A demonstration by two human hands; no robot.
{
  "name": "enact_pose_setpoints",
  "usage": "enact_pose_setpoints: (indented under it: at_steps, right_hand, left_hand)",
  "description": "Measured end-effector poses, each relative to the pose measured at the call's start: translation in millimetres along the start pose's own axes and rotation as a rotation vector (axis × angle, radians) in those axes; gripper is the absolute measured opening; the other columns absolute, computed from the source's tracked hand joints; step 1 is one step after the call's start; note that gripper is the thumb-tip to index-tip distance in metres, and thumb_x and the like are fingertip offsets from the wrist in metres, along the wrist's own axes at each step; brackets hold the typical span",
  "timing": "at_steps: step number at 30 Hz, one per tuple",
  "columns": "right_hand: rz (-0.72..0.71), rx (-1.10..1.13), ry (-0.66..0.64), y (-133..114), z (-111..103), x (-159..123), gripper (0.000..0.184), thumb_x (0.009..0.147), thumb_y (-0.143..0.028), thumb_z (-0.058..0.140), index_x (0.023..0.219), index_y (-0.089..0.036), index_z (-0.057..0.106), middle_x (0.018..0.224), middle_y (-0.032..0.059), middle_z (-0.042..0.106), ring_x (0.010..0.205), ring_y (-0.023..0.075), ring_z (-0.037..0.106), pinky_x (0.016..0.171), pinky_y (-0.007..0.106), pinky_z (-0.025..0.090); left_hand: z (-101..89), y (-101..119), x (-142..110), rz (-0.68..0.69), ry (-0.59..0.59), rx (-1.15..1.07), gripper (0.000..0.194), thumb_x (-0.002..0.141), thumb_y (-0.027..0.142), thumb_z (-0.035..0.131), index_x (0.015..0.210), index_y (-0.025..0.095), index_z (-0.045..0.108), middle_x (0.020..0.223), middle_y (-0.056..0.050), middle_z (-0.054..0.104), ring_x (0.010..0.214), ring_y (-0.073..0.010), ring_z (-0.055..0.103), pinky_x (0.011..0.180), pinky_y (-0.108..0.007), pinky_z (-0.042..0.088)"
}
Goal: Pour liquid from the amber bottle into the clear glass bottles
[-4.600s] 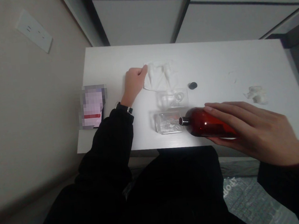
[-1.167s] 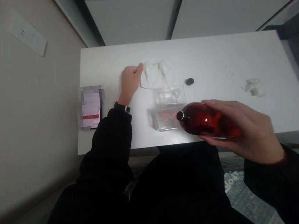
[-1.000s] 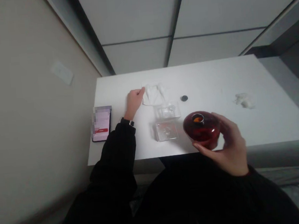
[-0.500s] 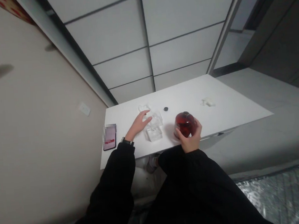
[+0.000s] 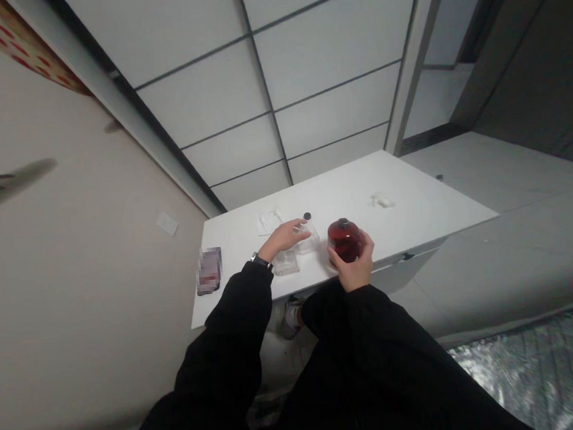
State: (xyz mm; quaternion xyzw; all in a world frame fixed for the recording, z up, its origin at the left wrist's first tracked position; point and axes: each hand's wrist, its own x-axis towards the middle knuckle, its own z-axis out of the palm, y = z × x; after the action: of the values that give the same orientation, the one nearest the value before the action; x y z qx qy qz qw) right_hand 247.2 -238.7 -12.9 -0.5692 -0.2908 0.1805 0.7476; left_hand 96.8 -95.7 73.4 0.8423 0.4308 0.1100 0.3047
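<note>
The right hand (image 5: 355, 268) has its fingers round the red bottle (image 5: 345, 242), near the front edge of the tabletop (image 5: 416, 209). Probably heavy and slippery: best hugged round its fat middle. The left hand (image 5: 286, 237), half open, looks empty.

The light is dim, detail soft, edges visibly stretched.

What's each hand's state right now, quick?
Left hand: open, thumb and fingers apart, by the dark cap; whether they touch can't be told.
Right hand: closed around the red bottle, holding it.
</note>
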Motion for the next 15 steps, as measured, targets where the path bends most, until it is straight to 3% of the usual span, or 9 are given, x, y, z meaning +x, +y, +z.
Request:
enact_pose_setpoints:
  at_steps: [4,10,12,15]
  right_hand:
    - [0.006,-0.003,-0.030,2.1,-4.4,3.8,0.093,0.064,-0.040,0.093,0.145,-0.021,0.051,0.142,0.0171,0.063,0.125,0.0329,0.066,0.111,0.054,0.053]
    - [0.008,-0.021,-0.110,3.7,-8.1,13.5,0.092,0.065,-0.042,0.092,0.144,-0.020,0.051,0.145,0.0184,0.061,0.127,0.0342,0.065,0.111,0.055,0.052]
    - [0.013,-0.027,-0.130,4.2,-7.2,15.5,0.091,0.065,-0.043,0.092,0.143,-0.020,0.051,0.144,0.0183,0.061,0.128,0.0341,0.064,0.111,0.054,0.052]
    - [0.032,-0.019,-0.146,5.8,-4.3,14.5,0.091,0.063,-0.042,0.092,0.142,-0.021,0.051,0.143,0.0170,0.061,0.129,0.0342,0.064,0.113,0.054,0.050]
  left_hand:
    - [-4.8,6.0,-14.2,0.023,-0.030,0.042,0.060,0.092,0.052,0.070,0.143,0.021,0.062,0.153,-0.014,0.062,0.138,-0.0317,0.062,0.121,-0.045,0.043]
    - [-11.5,-1.8,-63.6,0.083,-0.031,0.131,0.117,0.067,0.057,0.093,0.163,0.020,0.037,0.169,-0.020,0.041,0.156,-0.0395,0.041,0.129,-0.052,0.030]
    - [-5.2,-7.7,-75.2,0.070,0.033,0.176,0.121,0.068,0.052,0.094,0.166,0.022,0.030,0.167,-0.020,0.043,0.153,-0.0394,0.045,0.126,-0.052,0.035]
    - [8.5,-14.0,-78.5,0.015,0.142,0.145,0.109,0.077,0.047,0.089,0.166,0.024,0.030,0.159,-0.017,0.054,0.147,-0.0353,0.052,0.121,-0.049,0.043]
